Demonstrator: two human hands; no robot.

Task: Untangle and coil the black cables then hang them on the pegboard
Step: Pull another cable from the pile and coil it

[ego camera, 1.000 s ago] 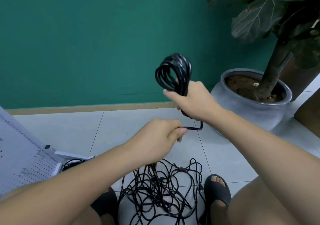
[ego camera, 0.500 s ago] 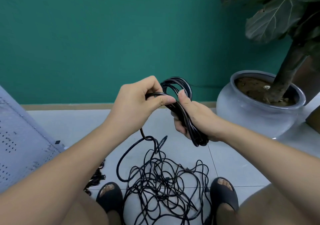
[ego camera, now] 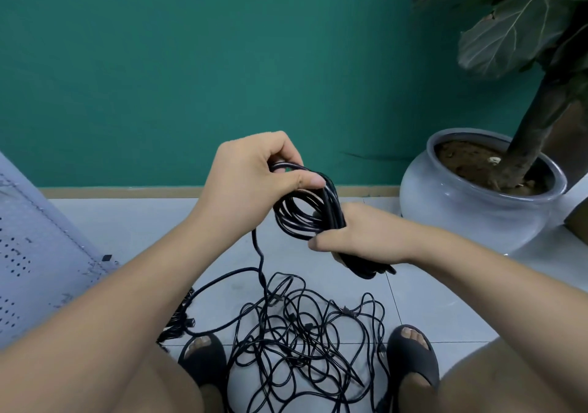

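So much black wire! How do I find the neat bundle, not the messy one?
Start at the grey plant pot by the green wall. Just left of it, the right hand grips the coiled cable and the left hand pinches its top. Unlike the tangled pile on the floor, it is wound in tidy loops, held up.

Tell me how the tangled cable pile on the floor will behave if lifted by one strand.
Probably floppy: the strand hanging from the left hand droops in soft bends. The tangled cable pile likely drags up as a clump, since its loops cross.
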